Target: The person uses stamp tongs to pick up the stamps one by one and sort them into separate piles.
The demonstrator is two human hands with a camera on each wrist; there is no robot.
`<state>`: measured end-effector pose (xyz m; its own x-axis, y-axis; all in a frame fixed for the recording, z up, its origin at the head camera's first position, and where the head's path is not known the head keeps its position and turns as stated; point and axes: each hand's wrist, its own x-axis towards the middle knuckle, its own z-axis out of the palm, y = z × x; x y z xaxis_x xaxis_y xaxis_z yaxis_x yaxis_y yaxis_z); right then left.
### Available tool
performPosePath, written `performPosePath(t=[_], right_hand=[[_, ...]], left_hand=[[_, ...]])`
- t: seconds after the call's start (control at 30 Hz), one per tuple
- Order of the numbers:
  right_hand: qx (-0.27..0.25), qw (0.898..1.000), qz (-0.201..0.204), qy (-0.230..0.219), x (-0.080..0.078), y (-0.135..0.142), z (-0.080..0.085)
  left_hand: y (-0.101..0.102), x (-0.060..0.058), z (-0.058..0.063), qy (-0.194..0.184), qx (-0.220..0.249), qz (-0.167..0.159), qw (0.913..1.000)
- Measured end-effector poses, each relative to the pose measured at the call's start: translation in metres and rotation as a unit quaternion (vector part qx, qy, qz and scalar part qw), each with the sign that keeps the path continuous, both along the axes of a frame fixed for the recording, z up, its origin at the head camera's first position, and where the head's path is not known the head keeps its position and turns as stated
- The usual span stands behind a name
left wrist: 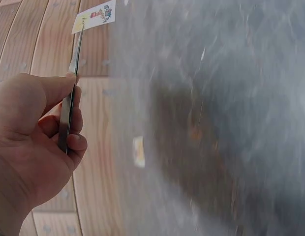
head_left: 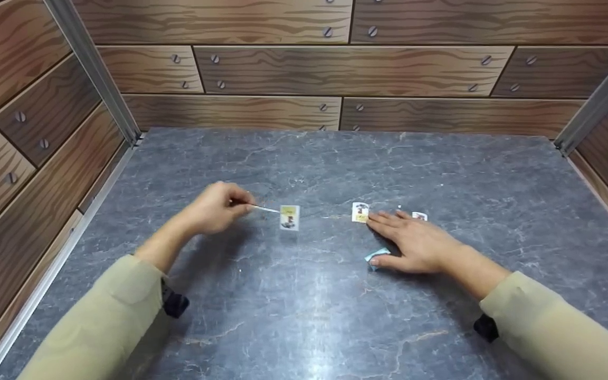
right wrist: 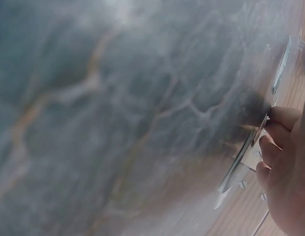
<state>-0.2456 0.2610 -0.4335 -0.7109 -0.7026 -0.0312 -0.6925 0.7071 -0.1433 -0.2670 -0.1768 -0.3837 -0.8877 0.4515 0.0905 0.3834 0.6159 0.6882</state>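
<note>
My left hand [head_left: 219, 208] holds slim metal tweezers [left wrist: 66, 118], thumb against curled fingers. At their tips is a small white sticker-like card [head_left: 290, 218] with a yellow patch and a little picture, tilted in the left wrist view. My right hand [head_left: 415, 243] lies spread with its palm down, fingers extended over the table. Its index fingertip is right at a similar picture card [head_left: 361, 212]. Its thumb rests on a light blue folded piece [head_left: 377, 257]. Another white card [head_left: 419, 216] shows just beyond the knuckles, partly hidden by the hand.
The grey marbled tabletop [head_left: 309, 301] reflects a bright light near the front. Wood-plank-patterned walls [head_left: 304, 68] enclose the back and sides, with metal posts [head_left: 93, 68] at the corners. Dark wrist cameras [head_left: 175, 304] hang below both sleeves.
</note>
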Motion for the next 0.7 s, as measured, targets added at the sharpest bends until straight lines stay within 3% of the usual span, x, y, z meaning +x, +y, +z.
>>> performPosePath(t=[0.3, 0.7], right_hand=[[0.014, 1.000, -0.008, -0.006, 0.000, -0.002, 0.003], [0.007, 1.000, -0.021, -0.016, 0.002, -0.003, 0.000]], left_hand=[[-0.047, -0.006, 0.006, 0.018, -0.019, 0.040, 0.9989], [-0.081, -0.016, 0.009, 0.023, -0.057, 0.080, 0.9949]])
